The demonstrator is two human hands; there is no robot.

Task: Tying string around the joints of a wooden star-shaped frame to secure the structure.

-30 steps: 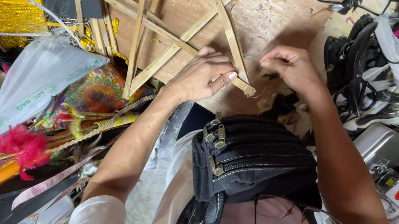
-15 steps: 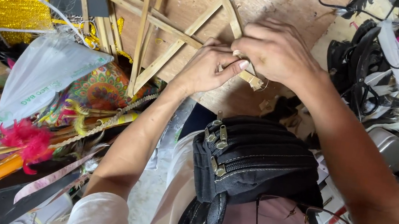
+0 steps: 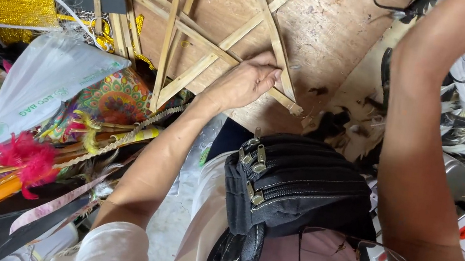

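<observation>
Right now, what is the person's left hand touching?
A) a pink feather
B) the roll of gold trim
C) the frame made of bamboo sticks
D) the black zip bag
C: the left hand rests on the bamboo stick frame, fingers at a joint where strips cross, on the wooden board; the pink feather, gold trim and black zip bag lie apart from it.

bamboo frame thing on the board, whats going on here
A person is working on a frame of thin bamboo strips lying on a wooden board. The left hand presses on a joint where strips cross near the frame's lower corner. The right arm is raised, its hand out of view. A black zip bag hangs at the chest.
</observation>
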